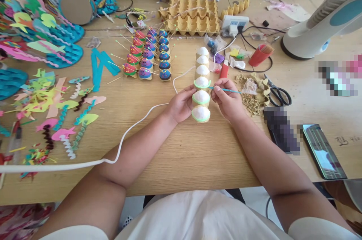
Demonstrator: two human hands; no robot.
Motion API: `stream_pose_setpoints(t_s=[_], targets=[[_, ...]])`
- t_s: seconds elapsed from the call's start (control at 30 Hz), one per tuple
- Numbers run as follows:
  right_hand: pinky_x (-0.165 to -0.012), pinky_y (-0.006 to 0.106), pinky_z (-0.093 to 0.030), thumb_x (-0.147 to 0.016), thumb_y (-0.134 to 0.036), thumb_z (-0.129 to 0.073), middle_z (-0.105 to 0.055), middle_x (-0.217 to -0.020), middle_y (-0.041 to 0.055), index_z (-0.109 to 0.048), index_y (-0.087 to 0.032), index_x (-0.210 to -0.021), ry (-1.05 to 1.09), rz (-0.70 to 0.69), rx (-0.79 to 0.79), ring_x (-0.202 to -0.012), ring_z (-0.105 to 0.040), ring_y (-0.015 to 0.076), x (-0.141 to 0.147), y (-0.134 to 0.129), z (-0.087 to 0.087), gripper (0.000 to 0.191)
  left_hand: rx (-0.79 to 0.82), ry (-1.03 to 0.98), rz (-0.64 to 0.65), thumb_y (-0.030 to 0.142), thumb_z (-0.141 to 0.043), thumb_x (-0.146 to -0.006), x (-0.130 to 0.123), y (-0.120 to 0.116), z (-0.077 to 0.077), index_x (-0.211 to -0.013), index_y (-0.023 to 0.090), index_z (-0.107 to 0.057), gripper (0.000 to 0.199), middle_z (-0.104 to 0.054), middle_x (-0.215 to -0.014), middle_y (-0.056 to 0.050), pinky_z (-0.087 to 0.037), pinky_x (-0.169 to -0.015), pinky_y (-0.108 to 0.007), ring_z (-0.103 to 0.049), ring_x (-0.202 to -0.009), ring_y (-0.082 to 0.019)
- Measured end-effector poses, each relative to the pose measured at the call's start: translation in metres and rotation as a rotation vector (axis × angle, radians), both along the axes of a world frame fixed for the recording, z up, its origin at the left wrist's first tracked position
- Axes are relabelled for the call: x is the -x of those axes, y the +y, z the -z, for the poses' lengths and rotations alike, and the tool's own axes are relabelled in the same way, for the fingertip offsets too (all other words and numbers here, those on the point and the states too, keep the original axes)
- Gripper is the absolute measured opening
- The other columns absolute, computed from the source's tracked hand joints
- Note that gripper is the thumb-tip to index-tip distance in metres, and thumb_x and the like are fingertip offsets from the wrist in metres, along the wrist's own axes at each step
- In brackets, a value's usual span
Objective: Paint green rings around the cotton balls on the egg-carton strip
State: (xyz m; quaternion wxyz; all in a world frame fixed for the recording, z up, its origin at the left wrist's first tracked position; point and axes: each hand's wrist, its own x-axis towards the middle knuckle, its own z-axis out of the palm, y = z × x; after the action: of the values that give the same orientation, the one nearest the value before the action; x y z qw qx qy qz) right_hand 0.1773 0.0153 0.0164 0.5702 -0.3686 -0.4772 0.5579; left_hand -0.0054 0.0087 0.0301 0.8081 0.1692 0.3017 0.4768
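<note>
An egg-carton strip (201, 96) with several white-topped bumps runs away from me across the table. Light green bands edge the nearer bumps; the farther ones show plain white tops. My left hand (183, 105) grips the strip's left side, its fingers partly hidden behind it. Between the thumb and fingers of my right hand (226, 98) is a thin blue stick-like tool (229, 90). Its tip meets the right end of the green band on the third bump from me.
Painted egg-carton caterpillars (145, 58) stand left of the strip, sticks poking out. Paper fish (63, 133) and scraps cover the left side. Scissors (278, 91), a red cup (260, 55), a phone (324, 151) and a fan (311, 30) are on the right. A white cable (124, 138) crosses my left arm.
</note>
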Motion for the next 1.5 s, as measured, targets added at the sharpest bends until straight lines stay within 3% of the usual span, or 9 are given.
stream_pose_setpoints(t_s=[0.2, 0.43, 0.6, 0.83, 1.5], targets=[[-0.059, 0.028, -0.041, -0.078, -0.062, -0.093, -0.064, -0.073, -0.0048, -0.062, -0.027, -0.084, -0.087, 0.08, 0.044, -0.064, -0.051, 0.0107, -0.003, 0.002, 0.009, 0.047, 0.017, 0.001, -0.018, 0.009, -0.055, -0.105, 0.001, 0.001, 0.0, -0.134, 0.024, -0.073, 0.037, -0.077, -0.082, 0.003, -0.052, -0.07, -0.024, -0.071, -0.067, -0.012], [-0.071, 0.032, -0.048, -0.074, -0.065, -0.094, -0.061, -0.095, -0.0002, -0.062, -0.027, -0.079, -0.037, 0.064, -0.044, -0.079, -0.054, 0.0146, -0.001, 0.001, 0.003, 0.049, 0.003, -0.009, -0.033, 0.006, -0.055, -0.103, 0.0, 0.003, 0.002, -0.133, 0.024, -0.073, 0.039, -0.078, -0.084, 0.003, -0.052, -0.068, -0.023, -0.071, -0.068, -0.012], [-0.084, 0.037, -0.052, -0.076, -0.065, -0.092, -0.057, -0.1, 0.0027, -0.063, -0.028, -0.078, -0.151, 0.1, -0.141, -0.094, -0.056, 0.02, -0.001, 0.002, 0.006, 0.047, -0.03, -0.011, -0.032, 0.005, -0.059, -0.099, -0.003, 0.002, 0.004, -0.129, 0.019, -0.075, 0.037, -0.081, -0.088, 0.0, -0.055, -0.073, -0.024, -0.074, -0.073, -0.012], [-0.095, 0.038, -0.05, -0.072, -0.065, -0.095, -0.055, -0.109, 0.0029, -0.063, -0.027, -0.077, -0.186, 0.155, -0.126, -0.101, -0.055, 0.0207, -0.001, 0.001, 0.008, 0.051, -0.03, 0.029, -0.054, 0.006, -0.065, -0.097, -0.005, 0.0, 0.005, -0.111, 0.016, -0.08, 0.023, -0.084, -0.095, -0.003, -0.056, -0.084, -0.026, -0.076, -0.082, -0.014], [-0.079, 0.035, -0.049, -0.077, -0.064, -0.092, -0.053, -0.099, 0.0011, -0.058, -0.028, -0.079, -0.174, 0.067, -0.084, -0.092, -0.054, 0.0189, 0.001, 0.001, 0.008, 0.049, -0.06, 0.035, -0.02, 0.008, -0.069, -0.096, -0.005, 0.0, 0.009, -0.105, 0.017, -0.08, 0.017, -0.085, -0.101, -0.004, -0.057, -0.088, -0.028, -0.077, -0.085, -0.015]])
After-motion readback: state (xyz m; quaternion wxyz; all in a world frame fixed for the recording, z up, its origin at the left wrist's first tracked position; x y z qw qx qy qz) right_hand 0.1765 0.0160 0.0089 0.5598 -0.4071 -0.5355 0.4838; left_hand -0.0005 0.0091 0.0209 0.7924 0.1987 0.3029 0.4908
